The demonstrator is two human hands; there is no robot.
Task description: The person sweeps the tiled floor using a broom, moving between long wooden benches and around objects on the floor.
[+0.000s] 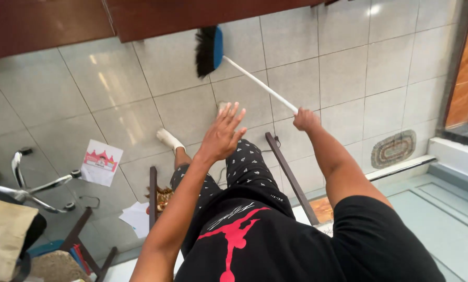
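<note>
Right hand (305,120) closed in a fist round the near end of a white broom handle (260,85); arm stretched forward and down. Left hand (222,133) free, fingers spread wide, palm down, holding nothing, hovering just left of the right fist and apart from the handle. Broom (228,62) running away from the right hand, up and to the left, ending in a blue head (218,46) with black bristles (205,52), well ahead of both hands and close to the base of dark wooden furniture (155,18); contact between bristles and floor not certain from this angle. Likely light, judging by the one-handed hold at the very end; handle thin, straight, stiff, smooth and probably a little slippery; bristles soft, dense, splayed slightly at the tips. Best grip probably as shown at the top end, with a second hold further down the shaft, between fist and head, for more control; nothing fragile about it. Below the hands: dark patterned trousers, a white-socked foot (168,138) to the left of the left hand, glossy pale grey tiled floor (343,68) with reflections. Further left of the left hand: a white and pink paper sheet (102,162) lying flat, chrome chair legs (33,183), more loose white paper (137,216). To the right of the right hand: a small oval mat (394,148) by a raised step.
</note>
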